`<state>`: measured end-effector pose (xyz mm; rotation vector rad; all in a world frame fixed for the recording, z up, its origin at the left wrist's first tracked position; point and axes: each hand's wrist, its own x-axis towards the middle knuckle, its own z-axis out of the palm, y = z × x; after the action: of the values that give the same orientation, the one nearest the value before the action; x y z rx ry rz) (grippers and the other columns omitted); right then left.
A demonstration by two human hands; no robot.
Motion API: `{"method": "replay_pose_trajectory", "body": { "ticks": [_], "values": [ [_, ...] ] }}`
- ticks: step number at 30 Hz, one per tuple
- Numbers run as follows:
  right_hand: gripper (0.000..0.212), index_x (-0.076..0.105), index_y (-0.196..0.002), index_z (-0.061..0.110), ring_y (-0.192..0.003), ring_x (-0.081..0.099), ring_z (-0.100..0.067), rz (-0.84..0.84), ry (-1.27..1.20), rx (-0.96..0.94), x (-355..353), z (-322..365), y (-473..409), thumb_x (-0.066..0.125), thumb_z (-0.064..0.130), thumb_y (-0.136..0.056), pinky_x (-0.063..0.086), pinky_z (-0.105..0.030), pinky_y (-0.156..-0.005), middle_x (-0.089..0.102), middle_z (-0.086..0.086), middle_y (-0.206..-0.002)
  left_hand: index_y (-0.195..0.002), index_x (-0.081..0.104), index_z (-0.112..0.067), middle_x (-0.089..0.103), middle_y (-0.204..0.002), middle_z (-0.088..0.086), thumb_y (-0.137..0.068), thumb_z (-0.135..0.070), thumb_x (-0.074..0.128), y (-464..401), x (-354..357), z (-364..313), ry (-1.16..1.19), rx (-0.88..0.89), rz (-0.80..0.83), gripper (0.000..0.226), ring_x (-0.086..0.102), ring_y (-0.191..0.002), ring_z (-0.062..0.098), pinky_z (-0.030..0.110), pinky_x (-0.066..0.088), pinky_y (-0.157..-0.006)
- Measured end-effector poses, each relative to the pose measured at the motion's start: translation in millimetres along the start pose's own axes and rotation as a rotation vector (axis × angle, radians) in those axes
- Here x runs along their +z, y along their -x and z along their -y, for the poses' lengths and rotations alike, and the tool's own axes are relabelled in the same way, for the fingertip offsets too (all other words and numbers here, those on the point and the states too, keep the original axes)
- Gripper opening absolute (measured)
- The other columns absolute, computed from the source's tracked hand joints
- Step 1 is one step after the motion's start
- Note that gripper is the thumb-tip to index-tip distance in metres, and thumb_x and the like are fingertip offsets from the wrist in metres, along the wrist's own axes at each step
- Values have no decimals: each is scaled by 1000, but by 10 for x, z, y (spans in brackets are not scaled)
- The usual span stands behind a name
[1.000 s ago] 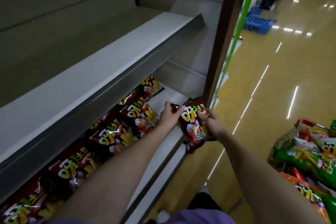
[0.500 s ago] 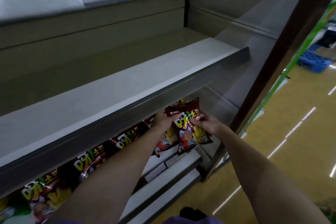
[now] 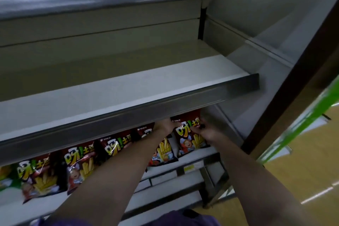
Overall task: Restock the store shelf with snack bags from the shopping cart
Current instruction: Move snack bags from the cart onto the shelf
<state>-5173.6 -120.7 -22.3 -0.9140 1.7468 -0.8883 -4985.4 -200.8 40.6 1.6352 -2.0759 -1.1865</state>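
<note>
A dark red snack bag [image 3: 189, 134] with yellow lettering stands upright at the right end of the lower shelf [image 3: 198, 154]. My left hand [image 3: 165, 125] grips its upper left edge and my right hand [image 3: 206, 130] pinches its right side. Both hands reach in just under the front lip of the shelf above, which hides their fingertips. A row of matching red snack bags [image 3: 80, 161] stands to the left along the same shelf, partly hidden by my left forearm.
The middle shelf [image 3: 110, 90] above the bags is bare, and its metal front lip [image 3: 128, 117] overhangs the row. A green-and-yellow bag [image 3: 5, 176] stands at the far left. A dark upright post [image 3: 286, 86] and green strip [image 3: 300, 126] border the shelving on the right; yellow floor lies beyond.
Both hands have carried the red bag up from the aisle into the lower shelf and set it upright at the row's right end. My view has swung up, and the cart has left the frame.
</note>
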Motion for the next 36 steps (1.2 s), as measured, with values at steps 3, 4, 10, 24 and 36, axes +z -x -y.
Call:
{"method": "replay_pose_trajectory", "body": {
  "ticks": [3,4,10,24,36],
  "values": [
    [42,57,-133,16,-115,62,-26,-10,60,0,135,231,144,69,29,-95,49,-39,-99,65,-4,-126,-135,57,-10,61,-134,11,-84,-48,77,21,-5,99,-246,65,-67,66,55,-123,29,38,46,-100],
    [40,57,-134,12,-116,61,-28,-31,81,12,154,239,118,65,26,-98,47,-33,-94,64,-7,-125,-137,56,-11,59,-137,11,-84,-47,77,41,-17,128,-287,94,-90,67,53,-126,29,39,45,-103],
    [48,49,-142,9,-124,55,-35,-79,218,83,224,333,68,56,34,-101,44,-38,-97,59,-16,-137,-150,36,-21,42,-153,8,-80,-53,77,225,-157,351,-547,178,-167,88,34,-143,30,41,25,-115],
    [65,42,-134,28,-121,40,-32,-56,818,-298,437,308,255,76,29,-80,46,-43,-96,34,-9,-132,-157,-1,-34,-16,-164,12,-91,-30,70,622,235,694,-1018,88,78,97,-14,-147,52,74,8,-115],
    [95,7,-157,39,-143,27,-39,-145,1039,-178,581,277,166,72,22,-90,47,-43,-101,-2,-7,-165,-157,3,-27,-13,-164,13,-89,-30,70,508,254,746,-1145,137,21,95,-10,-147,53,73,7,-115]
  ]
}}
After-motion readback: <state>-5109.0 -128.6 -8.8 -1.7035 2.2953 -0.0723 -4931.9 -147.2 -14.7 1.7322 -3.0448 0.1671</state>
